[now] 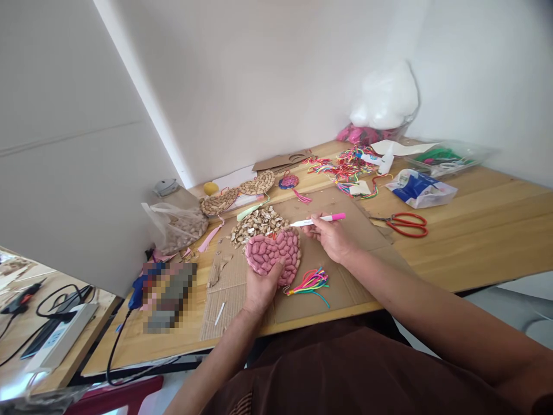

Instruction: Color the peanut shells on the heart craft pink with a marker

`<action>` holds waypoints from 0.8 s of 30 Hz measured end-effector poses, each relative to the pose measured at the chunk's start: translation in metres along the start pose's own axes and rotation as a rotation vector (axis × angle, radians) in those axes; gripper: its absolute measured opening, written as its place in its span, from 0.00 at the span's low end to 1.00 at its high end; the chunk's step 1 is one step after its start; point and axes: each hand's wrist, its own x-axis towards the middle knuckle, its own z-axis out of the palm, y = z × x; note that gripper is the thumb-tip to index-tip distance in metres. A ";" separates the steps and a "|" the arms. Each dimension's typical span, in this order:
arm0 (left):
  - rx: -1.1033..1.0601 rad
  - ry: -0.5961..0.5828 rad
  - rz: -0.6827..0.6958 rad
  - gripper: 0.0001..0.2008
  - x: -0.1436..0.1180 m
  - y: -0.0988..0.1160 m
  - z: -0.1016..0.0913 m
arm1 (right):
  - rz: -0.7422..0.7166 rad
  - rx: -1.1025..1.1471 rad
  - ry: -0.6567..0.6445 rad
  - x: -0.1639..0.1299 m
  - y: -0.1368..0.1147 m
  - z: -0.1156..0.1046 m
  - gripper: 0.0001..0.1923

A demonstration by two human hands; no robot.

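My left hand (262, 288) grips the lower edge of a pink heart-shaped ornament (273, 251) covered in peanut shells, thumb lying on its face. A bright multicoloured tassel (311, 281) hangs from its lower tip onto the cardboard. Between the fingers of my right hand (330, 236) is a white marker pen (317, 221) with a pink end, its tip pointing left near the heart's upper right edge. Just behind the heart lies a pile of peanut shells (263, 222) on the cardboard sheet (246, 305).
Red-handled scissors (408, 224) and a blue-white packet (421, 187) lie to the right. Behind are tangled colourful cords (345, 164), glue bottles and unpainted shell ornaments (219, 202). A plastic bag of peanuts (184, 227) stands left, near a corded blue tool (137, 291).
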 end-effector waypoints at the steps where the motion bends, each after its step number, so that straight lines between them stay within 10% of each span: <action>1: 0.009 -0.004 -0.003 0.38 -0.002 0.000 -0.001 | -0.021 -0.032 0.018 0.000 -0.001 -0.001 0.23; 24: 0.056 -0.002 0.031 0.28 -0.011 0.009 0.000 | -0.409 -0.660 -0.148 -0.024 -0.015 -0.002 0.10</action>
